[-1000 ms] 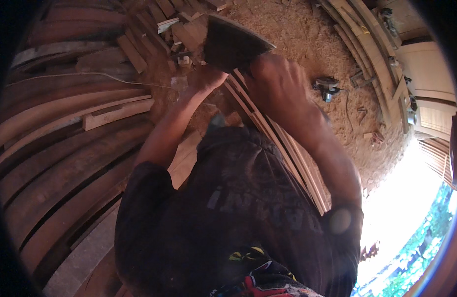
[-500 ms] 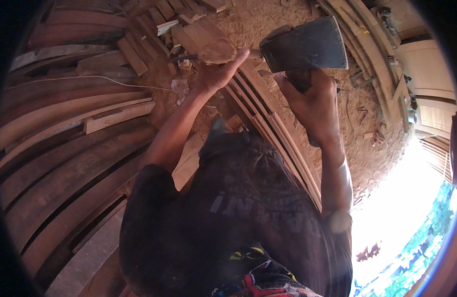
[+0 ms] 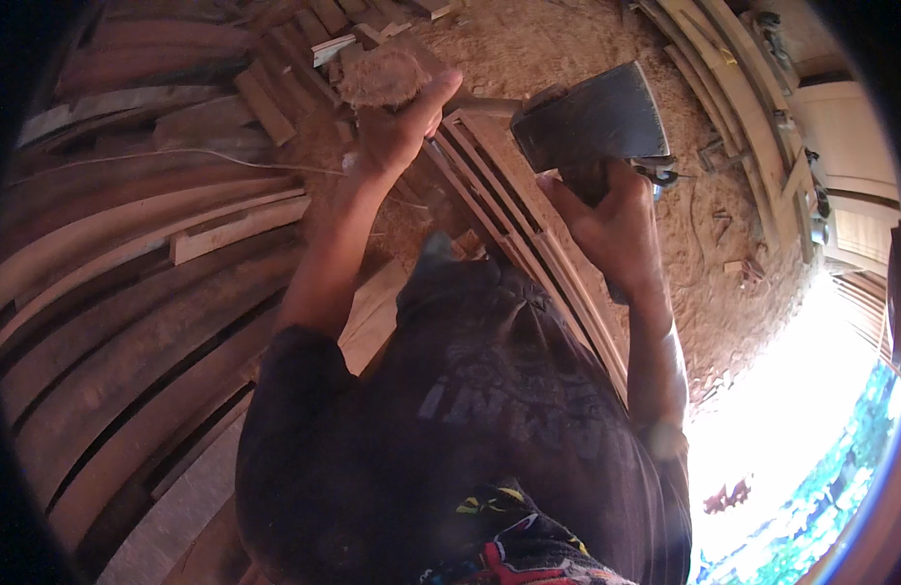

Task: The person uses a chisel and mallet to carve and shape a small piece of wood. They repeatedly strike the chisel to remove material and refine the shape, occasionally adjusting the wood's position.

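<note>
My left hand point(image 3: 397, 132) is closed around a thick wooden piece with a round, frayed, fibrous end point(image 3: 382, 78); its lower part is hidden, and my thumb points up beside it. My right hand point(image 3: 616, 219) grips the short handle of a hatchet with a broad dark head point(image 3: 592, 117). The pale edge of its blade faces right, and the handle's end shows below my fist. A gap lies between the hatchet and the frayed wood. Under and between my hands runs a long grooved wooden frame piece point(image 3: 509, 219), slanting down toward my right side.
Stacked boards and beams point(image 3: 129, 253) fill the left side. Short wood offcuts point(image 3: 275, 97) lie at the far left. Shavings cover the floor point(image 3: 528, 39). Long planks point(image 3: 733, 107) lean at the right, beside a dark clamp-like tool point(image 3: 655, 174). Bright daylight enters at lower right.
My left hand has shifted a little left and away with the wooden piece, whose frayed end now faces up more. The hatchet has come slightly nearer and tilted.
</note>
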`<state>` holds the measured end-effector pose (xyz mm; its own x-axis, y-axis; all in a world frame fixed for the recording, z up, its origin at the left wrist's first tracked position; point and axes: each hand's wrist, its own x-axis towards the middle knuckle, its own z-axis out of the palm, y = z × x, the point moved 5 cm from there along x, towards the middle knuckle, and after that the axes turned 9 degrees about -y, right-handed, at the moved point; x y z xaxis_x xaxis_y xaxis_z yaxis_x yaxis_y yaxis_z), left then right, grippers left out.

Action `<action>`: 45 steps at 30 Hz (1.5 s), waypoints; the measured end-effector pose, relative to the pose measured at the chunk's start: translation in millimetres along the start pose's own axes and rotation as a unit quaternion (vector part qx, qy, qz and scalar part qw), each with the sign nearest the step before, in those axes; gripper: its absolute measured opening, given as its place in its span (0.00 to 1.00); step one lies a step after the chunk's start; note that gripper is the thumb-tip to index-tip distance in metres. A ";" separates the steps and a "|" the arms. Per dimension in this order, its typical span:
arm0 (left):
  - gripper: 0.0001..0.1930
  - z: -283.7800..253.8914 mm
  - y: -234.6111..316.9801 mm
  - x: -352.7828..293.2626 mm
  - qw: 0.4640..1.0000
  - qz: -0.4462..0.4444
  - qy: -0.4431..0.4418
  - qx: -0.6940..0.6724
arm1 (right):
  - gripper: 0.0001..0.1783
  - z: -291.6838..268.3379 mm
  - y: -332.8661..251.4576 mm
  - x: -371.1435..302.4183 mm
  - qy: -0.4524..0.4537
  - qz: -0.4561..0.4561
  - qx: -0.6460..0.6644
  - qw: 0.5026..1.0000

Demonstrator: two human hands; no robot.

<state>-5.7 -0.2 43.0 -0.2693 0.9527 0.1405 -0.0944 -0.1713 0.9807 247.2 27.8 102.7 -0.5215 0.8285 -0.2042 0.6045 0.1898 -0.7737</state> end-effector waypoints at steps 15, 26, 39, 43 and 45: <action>0.13 -8.4 -16.2 -11.9 0.991 0.021 -0.006 0.130 | 0.24 16.0 31.0 -8.0 -0.044 0.042 0.038 0.997; 0.14 -1.6 -27.8 -1.5 0.983 0.064 -0.009 0.173 | 0.25 19.7 58.2 -17.0 -0.038 0.086 0.045 0.995; 0.07 -66.2 -34.0 -111.7 0.997 0.062 0.024 -0.034 | 0.24 29.0 64.4 -19.5 -0.045 0.119 0.078 0.989; 0.05 -48.7 -33.6 -75.0 0.991 0.051 0.027 -0.117 | 0.24 32.4 52.7 -20.9 -0.061 0.111 0.074 0.989; 0.10 -44.7 -35.1 -41.2 0.994 0.026 -0.009 -0.104 | 0.24 31.9 50.7 -21.4 -0.061 0.096 0.086 0.990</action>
<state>-34.1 -44.7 -3.3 -0.2618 0.9453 0.1946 -0.2766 -0.2667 0.9232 269.8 2.8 48.6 -0.4821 0.7684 -0.4209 0.5935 -0.0669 -0.8020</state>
